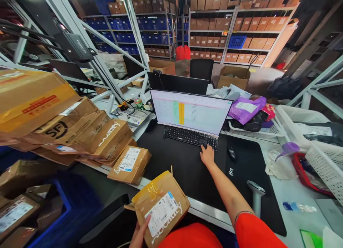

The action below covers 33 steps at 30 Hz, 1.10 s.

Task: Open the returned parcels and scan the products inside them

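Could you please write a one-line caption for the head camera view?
Left hand holds a parcel; right hand rests on a keyboard below a monitor.

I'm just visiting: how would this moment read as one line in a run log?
left hand: holds brown parcel | right hand: on black keyboard | monitor: shows spreadsheet

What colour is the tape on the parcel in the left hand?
The tape is yellow; the head view shows it best.
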Each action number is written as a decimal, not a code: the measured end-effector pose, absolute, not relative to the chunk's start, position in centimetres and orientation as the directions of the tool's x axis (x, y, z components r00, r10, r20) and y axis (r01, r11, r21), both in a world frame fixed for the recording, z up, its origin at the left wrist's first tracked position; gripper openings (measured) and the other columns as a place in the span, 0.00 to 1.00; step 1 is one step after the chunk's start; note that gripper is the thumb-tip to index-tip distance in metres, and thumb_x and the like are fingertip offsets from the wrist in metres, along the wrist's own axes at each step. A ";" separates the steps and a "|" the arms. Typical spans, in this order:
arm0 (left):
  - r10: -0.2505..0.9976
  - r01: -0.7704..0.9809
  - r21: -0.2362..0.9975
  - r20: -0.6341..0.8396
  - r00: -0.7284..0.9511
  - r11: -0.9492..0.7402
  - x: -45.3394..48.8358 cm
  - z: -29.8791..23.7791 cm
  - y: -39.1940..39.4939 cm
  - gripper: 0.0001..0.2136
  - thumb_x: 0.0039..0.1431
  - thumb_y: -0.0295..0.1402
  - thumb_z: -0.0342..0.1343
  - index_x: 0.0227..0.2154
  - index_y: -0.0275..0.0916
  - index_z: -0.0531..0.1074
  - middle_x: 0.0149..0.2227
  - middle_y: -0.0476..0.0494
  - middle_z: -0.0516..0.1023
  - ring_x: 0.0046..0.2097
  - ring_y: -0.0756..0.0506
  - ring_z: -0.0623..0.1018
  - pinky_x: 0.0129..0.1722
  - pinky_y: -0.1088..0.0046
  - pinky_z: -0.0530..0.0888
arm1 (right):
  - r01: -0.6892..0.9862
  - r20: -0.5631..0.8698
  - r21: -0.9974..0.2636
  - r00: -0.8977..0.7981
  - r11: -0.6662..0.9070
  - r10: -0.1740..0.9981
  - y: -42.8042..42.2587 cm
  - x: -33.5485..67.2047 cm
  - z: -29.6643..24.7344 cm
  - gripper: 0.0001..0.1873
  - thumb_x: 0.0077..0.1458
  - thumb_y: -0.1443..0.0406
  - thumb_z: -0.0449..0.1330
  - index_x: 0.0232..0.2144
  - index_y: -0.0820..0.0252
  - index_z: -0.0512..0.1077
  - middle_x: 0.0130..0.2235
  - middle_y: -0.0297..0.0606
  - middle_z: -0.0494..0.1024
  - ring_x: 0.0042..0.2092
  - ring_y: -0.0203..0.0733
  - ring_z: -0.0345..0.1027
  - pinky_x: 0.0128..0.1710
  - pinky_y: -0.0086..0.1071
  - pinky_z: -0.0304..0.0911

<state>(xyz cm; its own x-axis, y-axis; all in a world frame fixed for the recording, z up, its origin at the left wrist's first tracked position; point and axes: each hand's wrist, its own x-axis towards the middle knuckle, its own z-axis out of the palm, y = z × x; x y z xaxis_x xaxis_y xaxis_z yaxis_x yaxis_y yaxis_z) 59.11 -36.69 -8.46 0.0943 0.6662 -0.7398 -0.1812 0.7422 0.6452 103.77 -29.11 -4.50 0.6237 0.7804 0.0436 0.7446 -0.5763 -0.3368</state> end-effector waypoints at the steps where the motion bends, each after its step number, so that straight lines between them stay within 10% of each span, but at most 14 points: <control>1: 0.657 -0.196 0.635 -0.751 0.069 0.747 59.0 -8.4 -36.7 0.42 0.52 0.41 0.69 0.67 0.36 0.58 0.45 0.34 0.84 0.53 0.32 0.80 0.55 0.55 0.77 | 0.759 0.056 -0.302 0.618 -0.577 0.784 -28.5 104.0 -4.7 0.29 0.60 0.66 0.57 0.63 0.57 0.66 0.67 0.54 0.57 0.68 0.58 0.47 0.66 0.51 0.41; 15: 0.563 -0.335 0.522 -0.826 0.030 0.784 60.5 -8.1 -38.3 0.43 0.50 0.40 0.71 0.67 0.39 0.57 0.49 0.32 0.82 0.55 0.29 0.78 0.59 0.48 0.73 | 0.830 0.172 -0.227 0.548 -0.509 0.818 -26.6 104.3 -6.3 0.25 0.61 0.65 0.49 0.58 0.65 0.70 0.66 0.52 0.62 0.68 0.58 0.47 0.67 0.55 0.38; 23: 0.587 -0.393 0.528 -0.808 0.040 0.753 61.6 -5.9 -39.2 0.45 0.49 0.37 0.71 0.67 0.41 0.56 0.48 0.36 0.83 0.55 0.32 0.78 0.60 0.52 0.73 | 0.735 0.096 -0.506 0.568 -0.451 0.817 -27.2 102.9 -5.3 0.27 0.61 0.61 0.46 0.57 0.71 0.68 0.66 0.62 0.58 0.69 0.63 0.43 0.66 0.61 0.39; 26: 0.608 -0.436 0.517 -0.789 0.092 0.737 61.5 -5.4 -39.7 0.52 0.41 0.41 0.75 0.68 0.46 0.54 0.50 0.38 0.82 0.57 0.30 0.77 0.59 0.51 0.74 | 0.654 -0.014 -0.676 0.451 -0.341 0.892 -30.6 99.6 -4.4 0.28 0.60 0.50 0.49 0.50 0.62 0.74 0.58 0.57 0.70 0.62 0.60 0.60 0.61 0.57 0.56; 29: 0.624 -0.431 0.522 -0.770 0.132 0.736 61.0 -5.2 -40.0 0.54 0.38 0.46 0.75 0.68 0.49 0.55 0.52 0.39 0.81 0.59 0.28 0.75 0.59 0.49 0.74 | 0.408 -0.221 -0.881 0.093 -0.240 0.971 -36.3 95.3 -3.6 0.38 0.49 0.40 0.60 0.55 0.54 0.72 0.50 0.47 0.78 0.50 0.52 0.73 0.50 0.47 0.69; 33: 0.646 -0.320 0.577 -0.741 0.181 0.752 60.2 -5.3 -40.0 0.48 0.38 0.51 0.73 0.63 0.42 0.65 0.52 0.35 0.81 0.60 0.26 0.73 0.61 0.48 0.71 | -0.206 -0.322 -0.885 -0.373 -0.416 0.870 -43.3 91.1 -1.7 0.63 0.35 0.50 0.76 0.69 0.46 0.51 0.62 0.44 0.69 0.61 0.53 0.66 0.63 0.48 0.57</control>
